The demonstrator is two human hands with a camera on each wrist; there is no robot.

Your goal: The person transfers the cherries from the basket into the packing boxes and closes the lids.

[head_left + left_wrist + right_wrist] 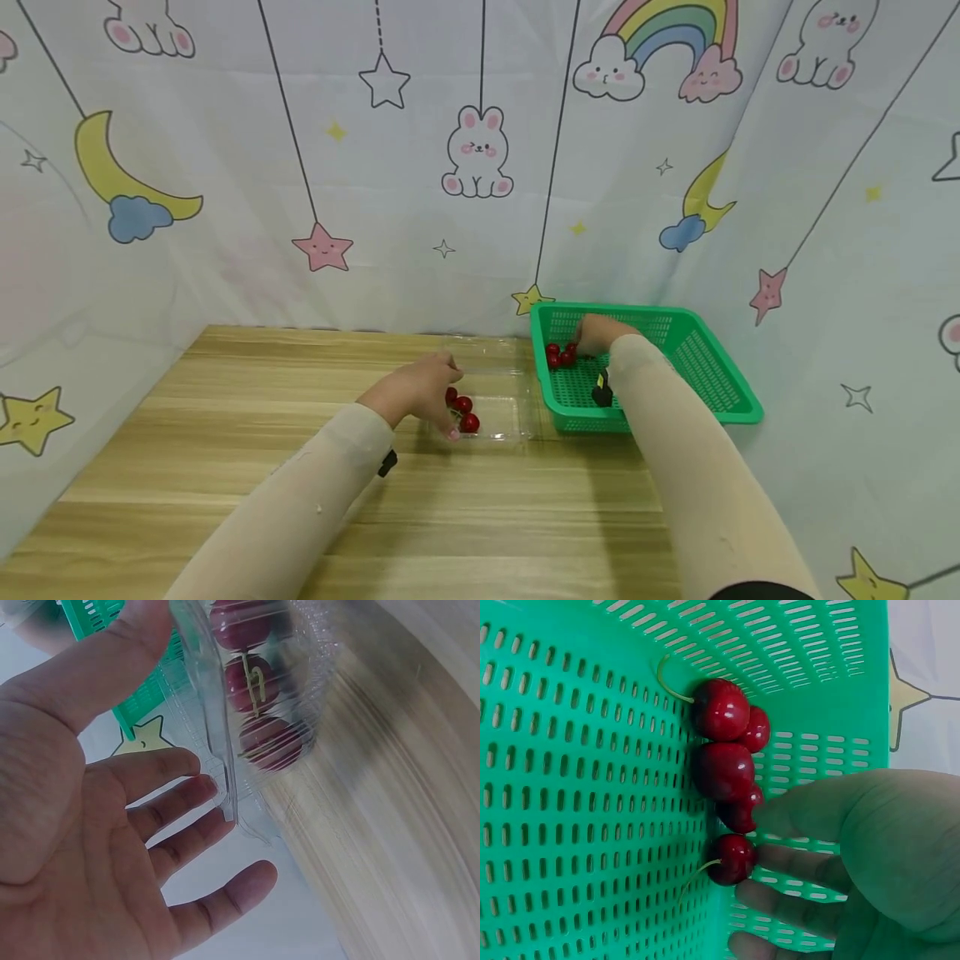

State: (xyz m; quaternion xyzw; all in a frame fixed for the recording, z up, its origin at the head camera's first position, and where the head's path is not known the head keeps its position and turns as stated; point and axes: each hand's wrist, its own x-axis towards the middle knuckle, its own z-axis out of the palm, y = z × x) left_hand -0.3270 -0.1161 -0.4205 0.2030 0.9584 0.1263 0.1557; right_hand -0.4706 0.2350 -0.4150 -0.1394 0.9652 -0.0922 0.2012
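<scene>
The left hand (420, 390), fingers spread, is at the box (501, 417) on the worktop (487, 517); cherries (469, 423) lie inside. The right hand (598, 334), fingers extended, is inside the basket (708, 375), at more cherries (724, 771).

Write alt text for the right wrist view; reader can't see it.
A person's bare right hand reaches into a green perforated plastic basket, fingers beside five glossy, round, dark-red cherries. Two show thin green stems; part of a yellow star on a white backdrop shows past the rim.
</scene>
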